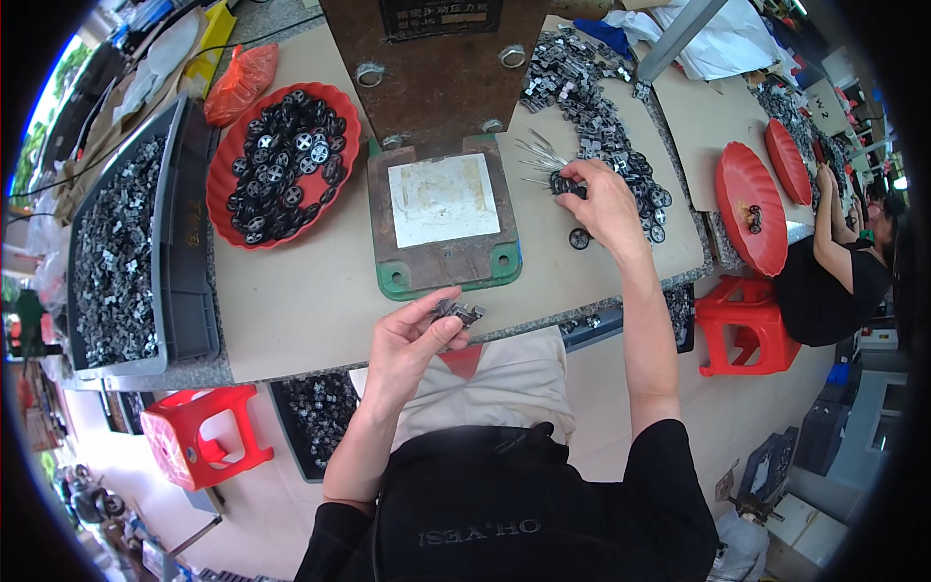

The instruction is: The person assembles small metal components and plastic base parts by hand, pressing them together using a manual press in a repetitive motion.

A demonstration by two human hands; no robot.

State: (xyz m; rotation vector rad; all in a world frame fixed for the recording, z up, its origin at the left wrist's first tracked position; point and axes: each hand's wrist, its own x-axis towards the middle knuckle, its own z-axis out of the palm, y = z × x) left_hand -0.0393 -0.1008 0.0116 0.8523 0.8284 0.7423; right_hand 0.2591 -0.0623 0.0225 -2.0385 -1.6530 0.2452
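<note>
My left hand (415,335) is raised just in front of the table edge, its fingertips pinching a small grey metal part (458,311). Out to the right, my right hand (603,202) rests on the table, its fingers closed on a small black wheel (565,184) at the edge of a pile of black wheels and metal parts (593,109). Several thin metal pins (539,153) lie fanned out beside that hand. A single black wheel (579,238) lies just below it. Between my hands stands a press base with a white plate (442,199) on a green-edged foot.
A red scalloped tray (341,105) full of black wheels sits at the left. A grey crate (184,252) of metal parts stands further left. Red stools (202,432) and a bin of parts are under the table. Another person (839,262) works at the right, beside red trays (750,209).
</note>
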